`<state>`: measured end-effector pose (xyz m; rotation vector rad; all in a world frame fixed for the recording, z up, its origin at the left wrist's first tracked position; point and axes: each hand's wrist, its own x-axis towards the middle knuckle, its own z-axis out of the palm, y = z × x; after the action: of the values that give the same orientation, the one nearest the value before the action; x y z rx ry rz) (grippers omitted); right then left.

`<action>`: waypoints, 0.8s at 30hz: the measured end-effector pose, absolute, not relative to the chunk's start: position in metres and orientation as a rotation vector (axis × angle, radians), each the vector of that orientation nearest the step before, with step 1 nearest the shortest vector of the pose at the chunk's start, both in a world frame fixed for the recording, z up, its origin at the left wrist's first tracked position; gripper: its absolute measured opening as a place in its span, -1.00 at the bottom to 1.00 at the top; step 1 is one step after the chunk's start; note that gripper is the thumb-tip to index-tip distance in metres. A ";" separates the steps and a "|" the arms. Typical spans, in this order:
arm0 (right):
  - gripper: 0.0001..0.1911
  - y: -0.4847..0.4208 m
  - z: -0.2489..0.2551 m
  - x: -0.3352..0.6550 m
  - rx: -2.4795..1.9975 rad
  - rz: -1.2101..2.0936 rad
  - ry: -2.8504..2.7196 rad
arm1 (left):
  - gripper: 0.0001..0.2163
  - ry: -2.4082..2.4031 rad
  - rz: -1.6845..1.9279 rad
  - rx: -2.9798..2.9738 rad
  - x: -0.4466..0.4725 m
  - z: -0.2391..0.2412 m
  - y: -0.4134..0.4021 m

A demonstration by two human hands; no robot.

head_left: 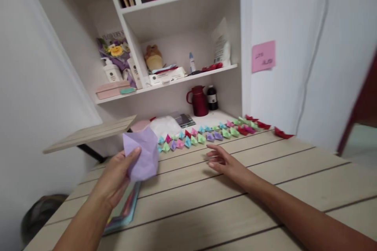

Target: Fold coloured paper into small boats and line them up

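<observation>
A creased sheet of purple paper [144, 157] hangs from my left hand [119, 172], pinched between thumb and fingers above the wooden table [188, 204]. Below that hand lies a stack of coloured paper [128, 208], partly covered by my wrist. My right hand [219, 160] is over the table with its fingers apart and nothing in them. Just beyond it, rows of small folded paper boats [202, 138] in green, blue, pink, purple and red run along the table's back edge.
Behind the table stands a white shelf unit [176, 2] with a red jug [199, 102] and a dark bottle [212, 98] at its bottom. A raised wooden stand [91, 133] is at the left. On the right wall is a pink note [263, 57].
</observation>
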<state>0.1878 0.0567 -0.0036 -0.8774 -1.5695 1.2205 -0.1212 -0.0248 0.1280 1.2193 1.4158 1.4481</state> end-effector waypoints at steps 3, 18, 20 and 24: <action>-0.21 0.058 0.006 0.205 -0.745 1.502 -1.411 | -0.57 1.151 1.238 0.984 -0.067 0.109 -0.017; -0.65 0.075 0.028 0.240 -0.932 1.161 -0.994 | -0.62 0.931 1.260 0.626 0.017 0.025 0.000; -0.65 0.072 0.030 0.239 -0.916 1.171 -1.056 | -0.58 0.923 1.253 0.641 0.014 0.021 0.000; -0.58 0.060 0.027 0.225 -0.914 1.324 -1.342 | -0.56 0.882 1.264 0.675 0.014 0.020 -0.001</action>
<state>0.2252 0.0603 0.0275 -0.9136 -1.3424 1.3240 0.0141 -0.0012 0.0196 0.6748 0.8816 1.2643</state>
